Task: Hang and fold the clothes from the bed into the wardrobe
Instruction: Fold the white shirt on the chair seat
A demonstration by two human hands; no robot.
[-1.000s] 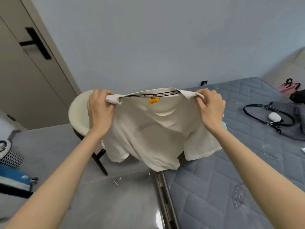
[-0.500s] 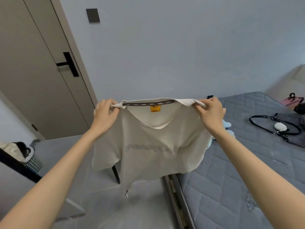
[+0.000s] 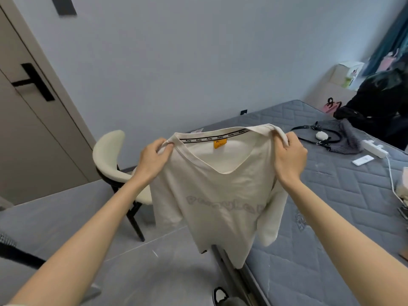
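Head view: fingers (image 3: 163, 149) of the left hand (image 3: 152, 159) pinch one shoulder of the cream T-shirt (image 3: 220, 195), and the right hand (image 3: 290, 157) grips the other. It hangs in the air between them, over the floor (image 3: 167, 272) by the bed (image 3: 342, 217) edge, near a chair (image 3: 108, 155). It looks light and limp, so the shoulders seem the sensible hold; a lower grip would likely let it bunch.

Cream T-shirt (image 3: 220, 195) soft matt cloth; mattress (image 3: 331, 206) quilted grey fabric; floor (image 3: 154, 272) glossy.
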